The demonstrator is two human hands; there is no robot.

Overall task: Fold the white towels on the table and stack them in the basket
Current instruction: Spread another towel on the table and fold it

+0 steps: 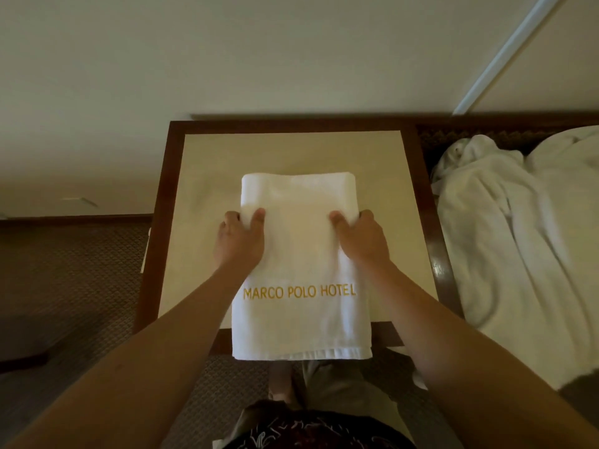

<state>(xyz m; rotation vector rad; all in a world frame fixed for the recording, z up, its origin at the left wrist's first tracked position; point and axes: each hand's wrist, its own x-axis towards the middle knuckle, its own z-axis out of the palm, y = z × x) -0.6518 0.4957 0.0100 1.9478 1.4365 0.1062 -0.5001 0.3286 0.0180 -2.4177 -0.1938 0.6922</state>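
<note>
Both hands, left hand (238,241) and right hand (361,239), pinch the folded hotel towel (299,254) at its side edges on the worktop (207,176); it looks soft and floppy (probably light), so best carried supported from beneath.

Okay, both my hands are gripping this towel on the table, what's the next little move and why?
Probably lift the gripped layer and fold it toward you over the near end. The left hand and right hand pinch the towel at its side edges, and its near end hangs past the table edge, so it looks too long to stack yet.
</note>
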